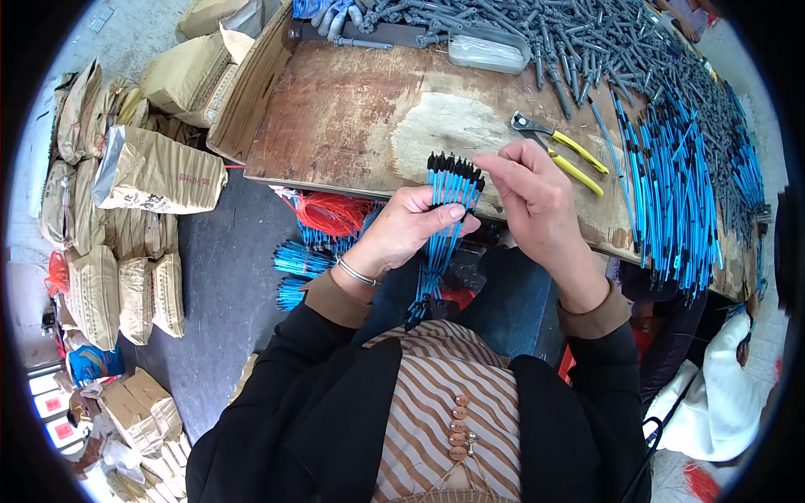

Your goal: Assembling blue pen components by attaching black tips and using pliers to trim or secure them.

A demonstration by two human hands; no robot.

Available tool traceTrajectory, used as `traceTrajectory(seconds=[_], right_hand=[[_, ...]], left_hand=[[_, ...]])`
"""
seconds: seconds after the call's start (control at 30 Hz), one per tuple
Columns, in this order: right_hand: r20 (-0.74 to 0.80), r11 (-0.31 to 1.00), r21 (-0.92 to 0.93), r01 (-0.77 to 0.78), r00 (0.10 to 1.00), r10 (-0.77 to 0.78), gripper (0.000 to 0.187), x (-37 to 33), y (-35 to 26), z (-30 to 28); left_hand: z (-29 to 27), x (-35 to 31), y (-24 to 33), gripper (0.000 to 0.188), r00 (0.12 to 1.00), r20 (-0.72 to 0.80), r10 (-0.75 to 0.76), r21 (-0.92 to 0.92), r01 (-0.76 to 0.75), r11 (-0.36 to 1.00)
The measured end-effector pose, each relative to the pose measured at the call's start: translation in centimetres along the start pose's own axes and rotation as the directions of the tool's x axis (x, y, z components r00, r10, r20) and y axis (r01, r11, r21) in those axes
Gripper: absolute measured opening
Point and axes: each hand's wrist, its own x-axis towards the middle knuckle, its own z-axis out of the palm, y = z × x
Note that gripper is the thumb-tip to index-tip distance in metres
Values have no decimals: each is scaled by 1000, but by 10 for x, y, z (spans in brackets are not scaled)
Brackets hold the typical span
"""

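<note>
My left hand (411, 225) is wrapped round a bundle of thin blue rods with black tips (453, 194), thumb across the front. The black tips stand fanned at the top, and the lower ends gather near my lap. Beside the tips, my right hand (537, 189) is raised with thumb and forefinger pinched together at the bundle's right edge. Whatever those fingertips hold is too small to make out. On the wooden table (335, 109) just beyond lie pliers with yellow handles (579, 159).
Many loose blue rods (671, 184) lie on the table's right, below a heap of grey plastic pieces (570, 42). A clear tray of thin sticks (486, 52) is at the back. Brown paper sacks (159, 172) are stacked at left; blue bundles (302, 260) sit below the table edge.
</note>
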Motion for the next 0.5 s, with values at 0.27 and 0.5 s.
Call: traceTrajectory(seconds=[0.27,0.5], right_hand=[[75,987,144,-69,995,58,27,5,9,-5],[88,990,135,-36,996,24,29,10,13,-3]], left_hand=[[-3,1,1,16,1000,16,-23,-4,23,1000],[-5,2,1,17,998,59,-33,-17,34,999]])
